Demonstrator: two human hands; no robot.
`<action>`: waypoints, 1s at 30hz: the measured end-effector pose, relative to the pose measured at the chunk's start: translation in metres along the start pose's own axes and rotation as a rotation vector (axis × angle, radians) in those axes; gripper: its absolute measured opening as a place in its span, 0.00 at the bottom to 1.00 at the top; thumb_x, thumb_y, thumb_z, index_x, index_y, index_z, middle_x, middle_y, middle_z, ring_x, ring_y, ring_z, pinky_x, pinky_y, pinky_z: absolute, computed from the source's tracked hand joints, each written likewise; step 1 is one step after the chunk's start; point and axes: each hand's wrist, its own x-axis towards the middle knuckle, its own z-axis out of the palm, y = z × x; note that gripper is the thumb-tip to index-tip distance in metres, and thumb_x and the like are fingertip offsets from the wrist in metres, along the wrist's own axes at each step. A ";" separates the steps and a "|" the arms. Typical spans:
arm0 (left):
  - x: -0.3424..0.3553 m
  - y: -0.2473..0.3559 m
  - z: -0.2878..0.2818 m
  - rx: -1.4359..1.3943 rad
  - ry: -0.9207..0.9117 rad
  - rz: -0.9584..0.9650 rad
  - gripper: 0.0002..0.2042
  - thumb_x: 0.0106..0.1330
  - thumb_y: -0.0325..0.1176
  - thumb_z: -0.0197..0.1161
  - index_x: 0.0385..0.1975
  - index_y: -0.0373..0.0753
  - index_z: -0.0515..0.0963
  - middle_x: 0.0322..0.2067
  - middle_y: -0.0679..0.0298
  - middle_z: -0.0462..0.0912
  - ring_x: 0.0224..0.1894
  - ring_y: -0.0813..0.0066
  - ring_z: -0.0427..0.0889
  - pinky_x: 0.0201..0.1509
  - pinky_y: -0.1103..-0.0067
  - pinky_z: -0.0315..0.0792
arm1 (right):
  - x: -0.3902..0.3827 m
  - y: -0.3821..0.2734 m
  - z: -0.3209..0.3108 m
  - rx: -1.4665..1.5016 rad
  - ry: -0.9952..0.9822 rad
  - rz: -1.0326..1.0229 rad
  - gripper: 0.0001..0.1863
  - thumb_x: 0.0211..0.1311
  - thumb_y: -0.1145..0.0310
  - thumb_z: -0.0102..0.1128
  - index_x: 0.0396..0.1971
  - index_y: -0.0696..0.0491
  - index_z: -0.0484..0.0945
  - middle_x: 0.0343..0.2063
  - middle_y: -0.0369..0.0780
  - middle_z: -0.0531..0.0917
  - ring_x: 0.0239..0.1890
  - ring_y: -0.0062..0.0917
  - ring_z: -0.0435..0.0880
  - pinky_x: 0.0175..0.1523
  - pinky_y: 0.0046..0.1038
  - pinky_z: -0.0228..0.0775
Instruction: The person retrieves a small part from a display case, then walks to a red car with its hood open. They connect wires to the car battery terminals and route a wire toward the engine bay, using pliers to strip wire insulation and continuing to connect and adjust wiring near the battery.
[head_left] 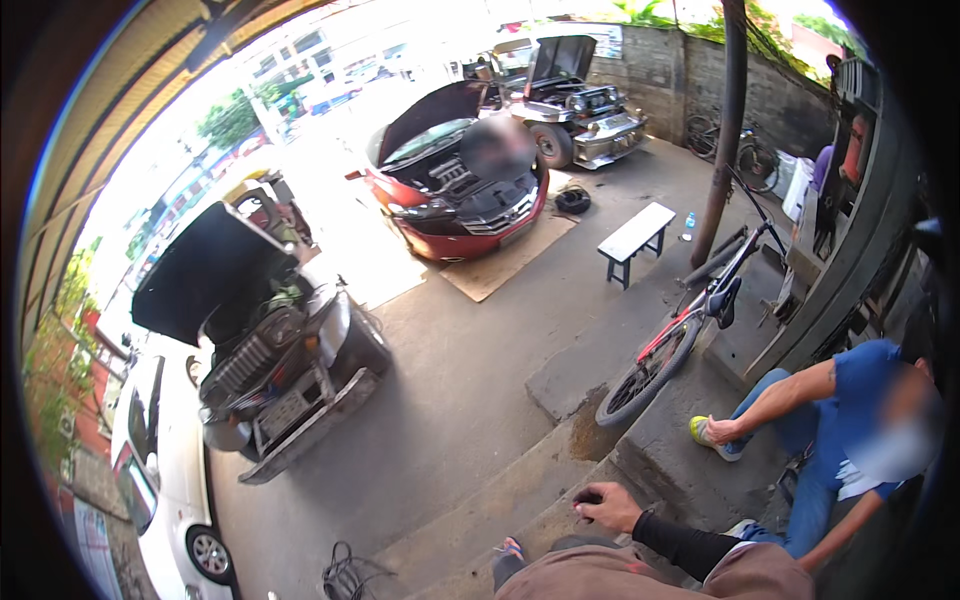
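Observation:
My right hand [610,508], below a black sleeve, is closed above concrete steps [470,510], with a small dark thing at its fingers that I cannot make out. My left hand is out of view. My brown clothing fills the bottom edge, and a sandaled foot [510,547] shows below on a step. Close on my right, a person in a blue shirt [860,375] sits on the concrete, one hand at a yellow-and-grey shoe [716,440].
A red-framed bicycle [650,365] leans near a post [718,200]. A bench [636,228] stands beyond. Several vehicles have raised hoods, including a red car [440,235] and a stripped front end [280,380]. A white car [150,450] is left; coiled black cable [350,570] lies low left.

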 end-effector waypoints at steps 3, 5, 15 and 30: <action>0.205 0.001 -0.026 -0.089 -0.188 0.046 0.19 0.76 0.45 0.66 0.48 0.32 0.84 0.30 0.59 0.88 0.24 0.74 0.83 0.27 0.75 0.75 | 0.123 0.114 0.011 -0.045 0.171 -0.005 0.10 0.65 0.76 0.67 0.44 0.62 0.84 0.32 0.39 0.88 0.31 0.21 0.86 0.37 0.26 0.81; 0.310 0.020 -0.032 0.072 -0.110 0.057 0.20 0.75 0.43 0.66 0.54 0.32 0.81 0.34 0.56 0.88 0.26 0.71 0.85 0.27 0.74 0.77 | 0.187 0.191 0.013 0.106 0.402 0.301 0.09 0.61 0.71 0.69 0.35 0.61 0.88 0.26 0.41 0.89 0.27 0.24 0.87 0.36 0.30 0.80; 0.787 0.259 0.090 0.044 -0.075 0.148 0.15 0.75 0.40 0.66 0.46 0.33 0.79 0.30 0.57 0.87 0.25 0.69 0.85 0.23 0.73 0.77 | 0.437 0.454 -0.045 -0.677 0.552 0.874 0.18 0.61 0.69 0.67 0.49 0.62 0.85 0.47 0.48 0.88 0.49 0.36 0.87 0.57 0.35 0.79; 1.467 0.695 0.387 0.899 -0.281 0.063 0.13 0.71 0.36 0.65 0.47 0.35 0.85 0.36 0.60 0.90 0.34 0.59 0.87 0.40 0.61 0.81 | 1.382 0.261 -0.281 0.084 0.375 0.219 0.16 0.65 0.67 0.71 0.48 0.61 0.85 0.36 0.41 0.91 0.32 0.23 0.88 0.39 0.29 0.83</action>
